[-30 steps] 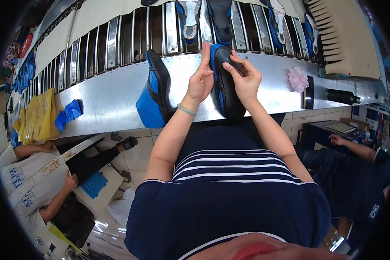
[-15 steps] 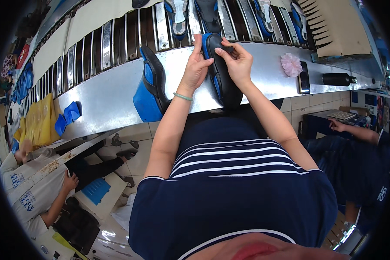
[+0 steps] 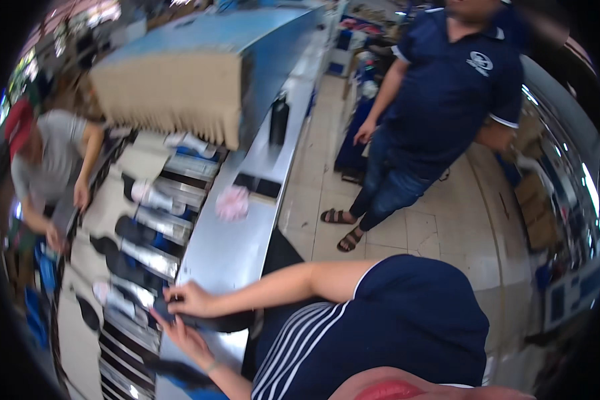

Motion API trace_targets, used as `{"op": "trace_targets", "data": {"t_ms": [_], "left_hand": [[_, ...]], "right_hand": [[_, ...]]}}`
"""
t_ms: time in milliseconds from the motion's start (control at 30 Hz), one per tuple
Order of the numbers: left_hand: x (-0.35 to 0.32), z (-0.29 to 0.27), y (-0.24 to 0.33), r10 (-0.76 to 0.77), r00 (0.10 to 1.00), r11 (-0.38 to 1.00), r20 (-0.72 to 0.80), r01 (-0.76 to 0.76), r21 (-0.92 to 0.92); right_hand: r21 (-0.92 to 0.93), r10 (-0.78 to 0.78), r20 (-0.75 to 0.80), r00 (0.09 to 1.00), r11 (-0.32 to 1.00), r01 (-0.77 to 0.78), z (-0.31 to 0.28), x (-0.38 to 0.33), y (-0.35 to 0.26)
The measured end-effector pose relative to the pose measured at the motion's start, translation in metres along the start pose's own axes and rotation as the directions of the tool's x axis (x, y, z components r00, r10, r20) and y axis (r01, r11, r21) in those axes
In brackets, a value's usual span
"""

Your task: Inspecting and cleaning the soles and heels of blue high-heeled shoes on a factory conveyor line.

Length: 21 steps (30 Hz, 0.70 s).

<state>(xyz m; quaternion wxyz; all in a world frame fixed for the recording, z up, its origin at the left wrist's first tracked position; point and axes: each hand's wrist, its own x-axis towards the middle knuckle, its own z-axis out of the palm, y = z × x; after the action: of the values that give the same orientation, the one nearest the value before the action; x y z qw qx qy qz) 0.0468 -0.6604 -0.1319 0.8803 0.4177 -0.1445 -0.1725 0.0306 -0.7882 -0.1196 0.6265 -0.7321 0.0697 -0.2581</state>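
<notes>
Shiny steel bench (image 3: pixel 230 250), hands (image 3: pixel 187 300) gripping dark shoe (image 3: pixel 210 322)

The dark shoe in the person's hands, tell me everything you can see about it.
The dark shoe is black or very dark navy, low and slim, with a matte upper; the picture is blurred, so finer parts cannot be told. It lies across the near edge of the shiny metal workbench, beside the conveyor. The right hand grips its far end from above, and the left hand touches it from below. Its other end points toward the person's body.
</notes>
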Motion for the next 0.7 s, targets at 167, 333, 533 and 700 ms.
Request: {"op": "trace_targets", "data": {"t_ms": [167,333,533,700], "left_hand": [[-0.002,-0.004,0.014,-0.011,1.0,0.999,-0.005,0.011,0.031],[-0.01,-0.02,0.016,0.008,0.999,1.0,-0.037,-0.009,-0.028],[-0.015,-0.015,0.013,-0.01,1.0,1.0,-0.03,0.01,0.002],[-0.019,-0.013,0.015,0.006,0.997,0.996,-0.072,0.001,0.092]], "right_hand": [[0.085,0.048,0.006,0.999,0.995,-0.048,0.003,0.001,-0.02],[0.205,0.04,0.267,0.963,0.974,-0.097,-0.001,-0.003,-0.029],[0.386,0.273,0.3,0.914,0.842,-0.378,-0.005,0.002,0.017],[0.355,0.254,0.458,0.852,0.826,-0.437,-0.009,0.006,0.033]]}}
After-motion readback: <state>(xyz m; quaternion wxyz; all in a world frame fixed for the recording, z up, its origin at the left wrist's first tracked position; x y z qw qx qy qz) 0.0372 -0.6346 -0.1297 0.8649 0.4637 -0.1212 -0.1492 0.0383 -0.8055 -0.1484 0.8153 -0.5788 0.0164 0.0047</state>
